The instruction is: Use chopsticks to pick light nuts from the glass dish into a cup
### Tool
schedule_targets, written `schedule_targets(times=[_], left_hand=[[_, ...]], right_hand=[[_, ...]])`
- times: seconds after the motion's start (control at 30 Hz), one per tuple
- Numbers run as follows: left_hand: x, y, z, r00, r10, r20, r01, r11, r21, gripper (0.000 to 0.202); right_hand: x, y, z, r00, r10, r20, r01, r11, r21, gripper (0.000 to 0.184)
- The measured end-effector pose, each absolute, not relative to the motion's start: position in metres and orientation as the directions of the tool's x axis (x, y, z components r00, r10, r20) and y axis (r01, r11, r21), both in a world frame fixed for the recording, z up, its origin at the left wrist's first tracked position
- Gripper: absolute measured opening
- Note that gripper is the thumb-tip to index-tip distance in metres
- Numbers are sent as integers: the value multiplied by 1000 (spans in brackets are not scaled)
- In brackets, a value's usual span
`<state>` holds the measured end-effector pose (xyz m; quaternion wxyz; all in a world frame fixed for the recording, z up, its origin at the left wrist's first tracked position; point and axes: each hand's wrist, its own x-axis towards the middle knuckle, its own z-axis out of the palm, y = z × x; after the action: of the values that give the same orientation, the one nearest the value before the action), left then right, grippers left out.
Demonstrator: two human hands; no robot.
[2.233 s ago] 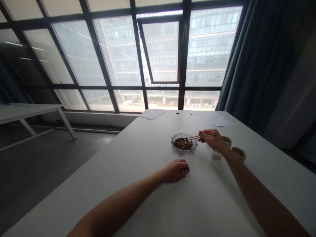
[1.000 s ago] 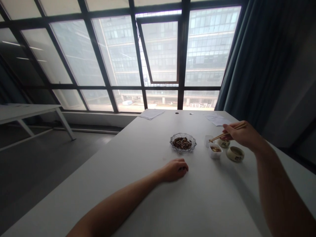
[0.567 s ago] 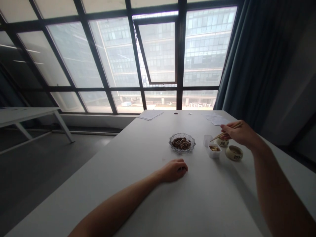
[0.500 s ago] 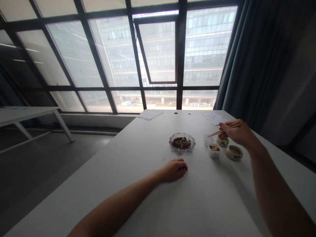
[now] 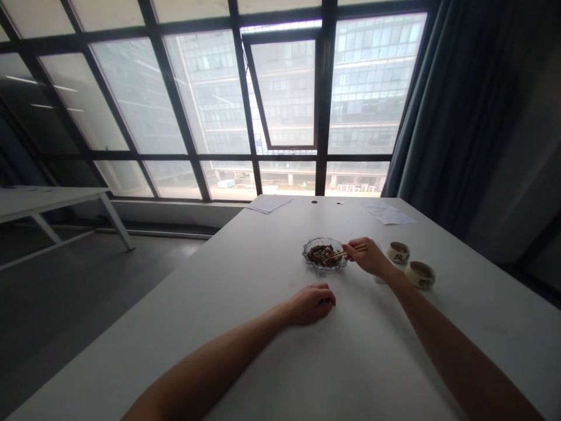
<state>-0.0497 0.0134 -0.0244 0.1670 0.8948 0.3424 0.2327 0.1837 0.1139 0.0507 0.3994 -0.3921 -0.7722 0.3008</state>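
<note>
My right hand [image 5: 368, 257] is shut on a pair of wooden chopsticks [image 5: 354, 251], and their tips reach into a cut-glass dish [image 5: 325, 240] holding a heap of small brown pieces [image 5: 322, 255]. I cannot tell whether the tips grip a piece. My left hand [image 5: 311, 304] rests curled on the white table [image 5: 272, 351], just in front of the dish and touching nothing else. A small clear tub [image 5: 379, 280] is almost hidden behind my right wrist.
Two small cream ceramic pots [image 5: 398, 252] [image 5: 419, 275] stand right of my right hand. Sheets of paper [image 5: 269, 203] [image 5: 388, 214] lie at the far table edge. Another white table [image 5: 44, 199] stands at the left, before tall windows.
My right hand has moved left from above the pots to the dish, and the chopstick tips have dropped into it. My left hand has stayed in place.
</note>
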Motion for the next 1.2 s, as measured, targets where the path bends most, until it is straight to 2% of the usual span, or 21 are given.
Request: schedule_targets(times=[0.23,0.33,0.47,0.67,0.97,1.2], left_hand=[[-52,13,-22,665,690,285,525,-704,478,18],[-52,13,-22,663,691,289,525,-704,479,18],[-51,12,-22,658,693,296,527,-704,476,18],[-50,12,-21,660,690,297,529,-708,468,18],[-50,12,-22,662,682,310,526,-718,456,17],[-51,12,-22,662,681,311,523,-718,459,17]], right_hand=[[178,108,53,-322,848,422,330,518,-789,41],[175,110,48,-364,831,421,345,540,-768,38],[176,112,46,-432,772,466,386,625,-678,31],[177,113,46,-474,738,480,354,659,-664,33],[177,118,37,-431,800,417,315,566,-762,36],[177,125,26,-399,820,411,294,538,-790,41]])
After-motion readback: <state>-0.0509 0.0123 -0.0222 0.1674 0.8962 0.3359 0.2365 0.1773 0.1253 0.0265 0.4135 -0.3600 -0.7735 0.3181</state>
